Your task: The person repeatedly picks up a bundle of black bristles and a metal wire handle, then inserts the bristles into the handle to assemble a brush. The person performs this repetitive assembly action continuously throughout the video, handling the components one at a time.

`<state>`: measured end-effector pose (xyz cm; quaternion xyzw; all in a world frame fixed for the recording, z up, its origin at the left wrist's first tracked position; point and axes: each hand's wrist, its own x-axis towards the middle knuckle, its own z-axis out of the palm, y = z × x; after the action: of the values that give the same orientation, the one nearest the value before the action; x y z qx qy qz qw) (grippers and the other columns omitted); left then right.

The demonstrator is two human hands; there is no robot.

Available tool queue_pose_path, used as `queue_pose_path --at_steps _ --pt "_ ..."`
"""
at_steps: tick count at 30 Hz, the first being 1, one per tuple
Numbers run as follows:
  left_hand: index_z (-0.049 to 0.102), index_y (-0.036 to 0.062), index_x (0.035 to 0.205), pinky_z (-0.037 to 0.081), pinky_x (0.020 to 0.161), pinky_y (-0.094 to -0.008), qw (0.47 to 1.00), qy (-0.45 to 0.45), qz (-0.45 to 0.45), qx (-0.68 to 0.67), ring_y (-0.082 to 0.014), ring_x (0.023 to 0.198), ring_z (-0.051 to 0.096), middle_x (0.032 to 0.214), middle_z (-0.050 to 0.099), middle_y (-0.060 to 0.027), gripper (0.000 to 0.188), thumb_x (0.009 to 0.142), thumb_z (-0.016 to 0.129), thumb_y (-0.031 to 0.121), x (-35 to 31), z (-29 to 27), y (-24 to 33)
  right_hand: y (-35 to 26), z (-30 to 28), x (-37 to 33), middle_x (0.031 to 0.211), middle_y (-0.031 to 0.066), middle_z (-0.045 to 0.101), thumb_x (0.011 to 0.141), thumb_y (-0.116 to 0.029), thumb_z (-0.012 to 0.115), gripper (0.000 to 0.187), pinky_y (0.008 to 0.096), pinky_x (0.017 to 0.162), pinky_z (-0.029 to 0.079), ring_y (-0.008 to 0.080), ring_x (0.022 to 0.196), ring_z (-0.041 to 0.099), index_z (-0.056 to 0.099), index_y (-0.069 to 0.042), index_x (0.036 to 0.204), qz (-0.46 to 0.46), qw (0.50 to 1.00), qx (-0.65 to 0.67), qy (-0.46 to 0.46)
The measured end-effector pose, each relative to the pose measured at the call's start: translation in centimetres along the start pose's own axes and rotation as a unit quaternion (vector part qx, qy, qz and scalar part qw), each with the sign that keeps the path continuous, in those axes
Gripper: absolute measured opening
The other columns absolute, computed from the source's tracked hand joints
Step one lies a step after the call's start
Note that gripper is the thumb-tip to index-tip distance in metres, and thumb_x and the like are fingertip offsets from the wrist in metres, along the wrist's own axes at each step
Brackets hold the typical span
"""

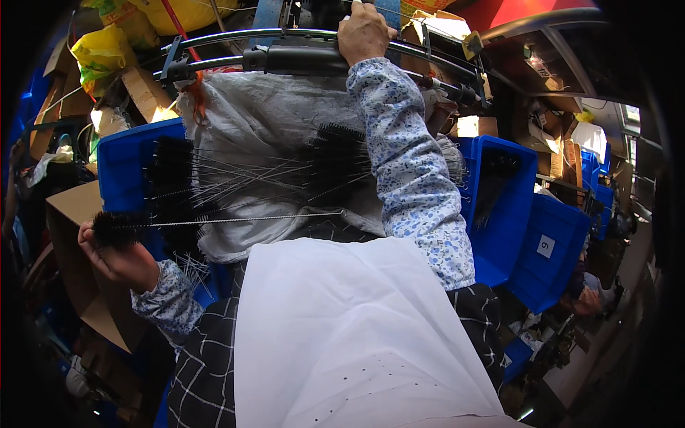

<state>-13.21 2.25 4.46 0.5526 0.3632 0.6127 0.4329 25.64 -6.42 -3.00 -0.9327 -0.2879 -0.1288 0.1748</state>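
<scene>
My left hand pinches a wire tube brush by its black bristle end, and the bare twisted wire points right across my lap. Stretched forward, my right hand is closed at the far metal-railed machine; what its fingers grip, if anything, is hidden. Between my arms, a pile of black-bristled wire brushes lies on a white woven sack, the wires crossing one another. More black bristle heads gather at the left side of the sack.
Blue plastic bins flank the sack, one on the left and one on the right. An open cardboard box stands beyond my left hand. Yellow bags lie at the far left. A white cloth covers my lap.
</scene>
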Motion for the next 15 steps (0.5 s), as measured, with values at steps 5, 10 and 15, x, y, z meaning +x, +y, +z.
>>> queue_pose_path --at_steps 5,10,15 --pt "0.043 -0.0059 0.106 0.046 0.075 -0.0262 0.998 0.003 0.041 0.041 -0.0156 0.088 0.05 0.1 0.048 -0.0094 0.027 0.085 0.041 0.011 -1.4 -0.1 -2.4 0.4 0.5 -0.5 0.092 0.0069 0.055 0.073 -0.019 0.048 0.033 0.0438 0.072 0.036 0.0215 0.085 0.053 0.05 -0.008 0.104 -0.022 0.999 -0.026 0.011" --pt "0.046 -0.0047 0.102 0.045 0.075 -0.0265 1.0 -0.002 -0.001 -0.026 -0.0163 0.086 0.05 0.096 0.048 -0.0095 0.024 0.085 0.042 0.012 -0.3 -0.8 -2.3 6.2 -0.2 -0.3 0.103 0.01 0.053 0.074 -0.023 0.052 0.037 0.0481 0.08 0.036 0.0265 0.094 0.051 0.051 -0.008 0.108 -0.048 0.999 -0.021 0.001" --pt "0.046 -0.0027 0.1 0.045 0.076 -0.0287 0.995 0.044 -0.057 -0.075 -0.0171 0.086 0.051 0.093 0.05 -0.0087 0.022 0.083 0.045 0.011 0.1 0.8 -1.4 12.6 -0.3 2.8 0.102 0.0112 0.054 0.077 -0.035 0.048 0.037 0.0449 0.08 0.037 0.0268 0.096 0.05 0.052 -0.014 0.107 -0.073 0.995 0.017 -0.059"
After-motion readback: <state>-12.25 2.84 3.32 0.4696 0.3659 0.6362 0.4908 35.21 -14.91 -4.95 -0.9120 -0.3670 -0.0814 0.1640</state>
